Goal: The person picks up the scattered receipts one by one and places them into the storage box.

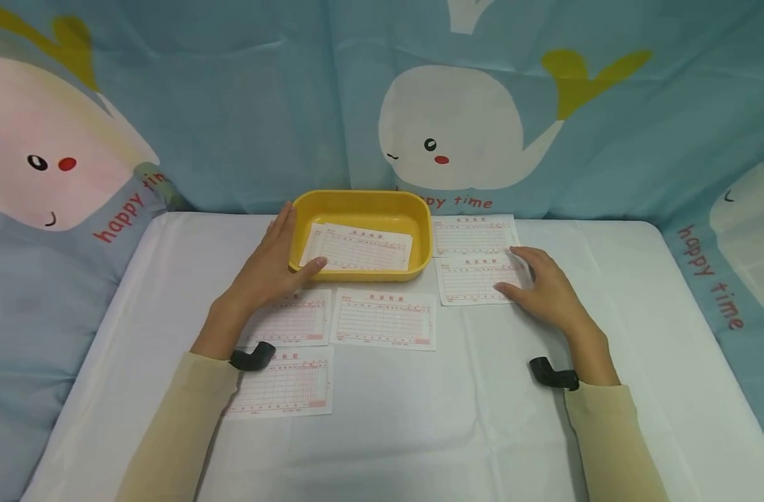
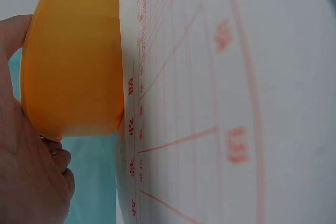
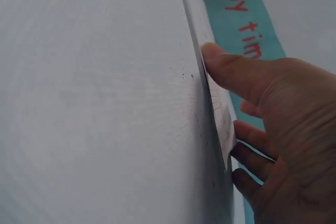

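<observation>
My left hand [image 1: 263, 261] lies against the left end of a yellow plastic basket [image 1: 363, 275], its fingers extended along the side and its thumb at the front rim. Inside the basket lie several printed receipt slips [image 1: 360, 249]. The right hand [image 1: 545, 289] is spread at the right edge of two slips; its thumb touches the lower slip [image 1: 472, 282], and the index fingertip is at the corner of the upper slip [image 1: 472, 236]. In the right wrist view, the thumb [image 3: 236, 72] rests on paper, with the other fingers apart from it.
In front of the basket lie a middle slip [image 1: 385, 319], a left slip [image 1: 294, 321] and a nearer slip [image 1: 288, 383], the last two partly under the left forearm. A white cloth [image 1: 419, 432] covers the table. Behind hangs a blue whale-print curtain [image 1: 244, 104].
</observation>
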Motion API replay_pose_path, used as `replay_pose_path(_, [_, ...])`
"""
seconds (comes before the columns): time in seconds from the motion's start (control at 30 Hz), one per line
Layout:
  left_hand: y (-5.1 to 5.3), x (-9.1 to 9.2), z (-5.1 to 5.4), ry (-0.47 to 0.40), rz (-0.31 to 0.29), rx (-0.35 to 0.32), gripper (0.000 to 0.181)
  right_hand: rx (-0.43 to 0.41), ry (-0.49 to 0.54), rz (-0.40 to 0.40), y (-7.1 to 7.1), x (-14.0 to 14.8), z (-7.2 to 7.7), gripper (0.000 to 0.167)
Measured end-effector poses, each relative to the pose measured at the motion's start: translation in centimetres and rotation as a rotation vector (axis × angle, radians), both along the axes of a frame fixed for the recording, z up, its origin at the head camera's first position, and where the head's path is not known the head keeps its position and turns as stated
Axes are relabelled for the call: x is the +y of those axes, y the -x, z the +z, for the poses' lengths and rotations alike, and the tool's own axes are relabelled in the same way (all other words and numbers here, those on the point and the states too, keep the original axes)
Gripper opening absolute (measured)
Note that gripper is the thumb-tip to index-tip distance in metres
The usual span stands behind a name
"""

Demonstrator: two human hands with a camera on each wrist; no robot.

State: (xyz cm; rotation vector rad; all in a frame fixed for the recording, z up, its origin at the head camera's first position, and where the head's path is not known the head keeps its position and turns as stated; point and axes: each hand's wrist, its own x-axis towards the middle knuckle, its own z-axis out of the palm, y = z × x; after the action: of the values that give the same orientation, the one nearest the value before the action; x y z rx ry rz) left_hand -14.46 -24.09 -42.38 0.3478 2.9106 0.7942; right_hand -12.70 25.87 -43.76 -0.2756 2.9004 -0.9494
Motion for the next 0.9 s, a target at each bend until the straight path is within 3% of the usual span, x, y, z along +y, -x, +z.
replay_pose_path(0.43, [-0.17, 0.05, 0.21, -0.003, 0.001, -0.004, 0.112, -0.011, -0.013, -0.012, -0.13, 0.35, -0.05, 0.079])
replay_pose_path(0.9, [-0.37, 0.09, 0.22, -0.02, 0.007, 0.007, 0.113, 0.037, -0.032, -0.058, -0.34, -0.08, 0.22, 0.071])
